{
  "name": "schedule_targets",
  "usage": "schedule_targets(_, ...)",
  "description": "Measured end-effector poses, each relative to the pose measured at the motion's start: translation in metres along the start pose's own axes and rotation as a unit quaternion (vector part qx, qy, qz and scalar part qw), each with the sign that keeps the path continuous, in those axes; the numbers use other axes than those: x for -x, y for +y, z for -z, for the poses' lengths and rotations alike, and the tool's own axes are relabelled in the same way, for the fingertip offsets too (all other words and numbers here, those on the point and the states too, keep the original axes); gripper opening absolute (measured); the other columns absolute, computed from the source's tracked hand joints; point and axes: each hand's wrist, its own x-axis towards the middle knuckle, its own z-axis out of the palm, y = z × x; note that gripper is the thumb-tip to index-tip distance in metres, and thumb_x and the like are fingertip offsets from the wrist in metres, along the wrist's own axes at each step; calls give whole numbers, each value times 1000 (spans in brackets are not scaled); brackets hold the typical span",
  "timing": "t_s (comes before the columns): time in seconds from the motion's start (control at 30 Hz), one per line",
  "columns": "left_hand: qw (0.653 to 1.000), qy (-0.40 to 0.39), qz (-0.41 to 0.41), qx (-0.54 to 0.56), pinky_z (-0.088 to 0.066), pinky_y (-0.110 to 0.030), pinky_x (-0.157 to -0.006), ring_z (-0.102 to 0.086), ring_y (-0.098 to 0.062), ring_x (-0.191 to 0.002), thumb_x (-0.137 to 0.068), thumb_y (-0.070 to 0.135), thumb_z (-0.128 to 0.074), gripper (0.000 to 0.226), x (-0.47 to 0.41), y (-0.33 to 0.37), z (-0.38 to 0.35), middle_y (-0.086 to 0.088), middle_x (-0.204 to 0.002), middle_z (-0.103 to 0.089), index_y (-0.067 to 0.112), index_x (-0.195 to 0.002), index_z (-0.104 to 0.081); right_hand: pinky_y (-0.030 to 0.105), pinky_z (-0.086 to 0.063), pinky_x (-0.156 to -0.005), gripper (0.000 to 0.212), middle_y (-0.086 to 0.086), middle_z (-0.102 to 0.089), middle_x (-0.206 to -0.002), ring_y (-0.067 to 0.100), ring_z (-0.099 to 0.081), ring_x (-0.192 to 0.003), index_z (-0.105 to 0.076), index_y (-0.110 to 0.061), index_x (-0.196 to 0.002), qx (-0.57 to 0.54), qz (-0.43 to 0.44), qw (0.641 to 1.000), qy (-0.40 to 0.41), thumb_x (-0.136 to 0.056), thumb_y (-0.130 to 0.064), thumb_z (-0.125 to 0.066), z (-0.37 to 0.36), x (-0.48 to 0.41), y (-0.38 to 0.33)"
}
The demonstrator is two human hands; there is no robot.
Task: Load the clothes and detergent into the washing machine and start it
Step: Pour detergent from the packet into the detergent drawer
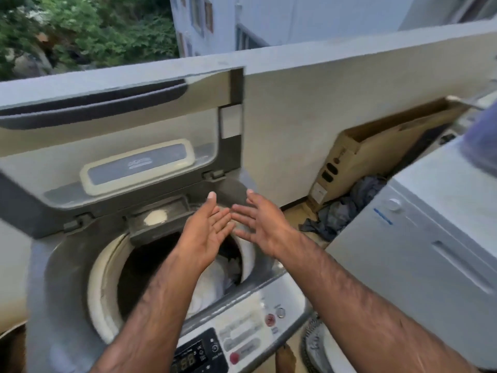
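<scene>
I see left hand [208, 232], right hand [261, 224] spread, empty, over open grey top-loading washing machine [67, 265]; brown cardboard box [376, 149], dark crumpled cloth [347, 208] rightward.

The grey top-loading washing machine [67, 278] has its lid [121, 146] raised upright at the far side, white clothes [212, 281] piled in the drum's near right, and white detergent powder [156, 218] in the far-rim tray [142, 232].
</scene>
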Motion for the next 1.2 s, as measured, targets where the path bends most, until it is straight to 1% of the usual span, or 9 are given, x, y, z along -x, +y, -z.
schedule_targets(0.1, 998, -57, 15, -36, -47, -40, -107, -50, -32, -141, -102, 42, -55, 70, 5, -17, -61, -25, -154, -46, 0, -154, -32, 45, -54, -94, 22, 6, -67, -134, 19, -67, -120, -53, -26, -119, -16, 54, 998, 41, -106, -44, -49, 52, 22, -26)
schedule_targets(0.23, 989, -124, 27, -73, -47, -39, -104, -50, -31, -141, -104, 39, -52, 63, 12, -49, -143, -24, -153, -46, 4, -153, -34, 39, -55, -83, 29, 5, -67, -135, 16, -67, -119, -49, -25, -128, -46, 98, 991, 80, -105, -44, -49, 125, 53, -58)
schedule_targets(0.4, 968, -204, 61, -130, -48, -39, -107, -53, -28, -139, -102, 42, -55, 72, 16, -110, -243, -21, -155, -47, 5, -157, -29, 44, -55, -97, 44, 7, -65, -140, 18, -65, -124, -45, -23, -147, -85, 143, 978, 127, -107, -40, -48, 235, 98, -87)
schedule_targets(0.5, 955, -229, 87, -165, -45, -41, -114, -57, -26, -134, -99, 44, -58, 76, 22, -160, -305, -18, -151, -51, 4, -157, -29, 43, -56, -93, 49, 6, -64, -141, 17, -65, -122, -44, -21, -151, -102, 160, 969, 156, -106, -41, -49, 307, 124, -98)
schedule_targets(0.83, 898, -310, 131, -282, -46, -45, -114, -56, -29, -136, -99, 44, -62, 67, 59, -308, -492, -15, -154, -49, 10, -153, -40, 48, -55, -102, 23, 3, -69, -132, 19, -68, -118, -56, -27, -124, -139, 206, 926, 283, -105, -38, -51, 516, 212, -131)
schedule_targets(0.97, 865, -350, 143, -330, -49, -41, -110, -54, -29, -136, -102, 39, -59, 61, 77, -363, -556, -15, -154, -49, 11, -153, -40, 46, -58, -97, 14, 1, -71, -125, 20, -71, -112, -59, -31, -115, -125, 230, 900, 349, -106, -37, -50, 587, 247, -139)
schedule_targets(1.03, 851, -363, 152, -347, -50, -42, -105, -56, -29, -133, -104, 37, -57, 59, 83, -385, -581, -15, -151, -51, 8, -152, -40, 39, -60, -86, 20, 1, -72, -122, 19, -72, -107, -61, -27, -121, -104, 235, 884, 390, -105, -35, -51, 617, 258, -143)
schedule_targets(1.13, 833, -374, 164, -372, -52, -40, -101, -67, -22, -110, -106, 33, -53, 37, 90, -417, -615, -12, -129, -64, 6, -132, -54, 34, -55, -73, 13, 1, -72, -109, 18, -67, -91, -65, -26, -106, -69, 237, 856, 454, -103, -26, -53, 662, 268, -150)
schedule_targets(1.2, 825, -371, 161, -394, -54, -38, -96, -67, -17, -92, -107, 32, -51, 25, 89, -434, -633, -7, -107, -67, 11, -118, -56, 37, -58, -77, 14, 3, -70, -106, 21, -66, -92, -65, -26, -103, -34, 224, 838, 497, -99, -20, -54, 692, 265, -156)
